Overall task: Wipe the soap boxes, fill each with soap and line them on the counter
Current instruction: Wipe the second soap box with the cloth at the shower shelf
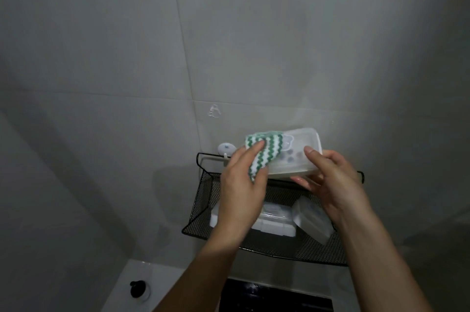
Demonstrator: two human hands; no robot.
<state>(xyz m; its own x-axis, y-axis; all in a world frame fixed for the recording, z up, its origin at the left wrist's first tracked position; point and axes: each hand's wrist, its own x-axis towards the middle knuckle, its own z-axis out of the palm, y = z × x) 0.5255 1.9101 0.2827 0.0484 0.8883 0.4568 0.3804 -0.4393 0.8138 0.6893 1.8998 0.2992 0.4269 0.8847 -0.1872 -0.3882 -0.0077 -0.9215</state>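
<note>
Soap box [298, 154]: translucent, held above black mesh basket [201, 212], tilted.
Right hand [335, 184]: clasped round box's right end, thumb on top.
Left hand [241, 184]: pinching green-striped cloth [264, 152] against box's left end.
In basket: second box [311, 221] right, white container [269, 222] left.

Soap boxes [274, 220] in basket [201, 199]

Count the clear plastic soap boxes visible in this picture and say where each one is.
3. One soap box is held up in both hands, being wiped with the cloth. Two lie in the black mesh basket: one flat, one tilted at the right. Hands may hide others.
</note>
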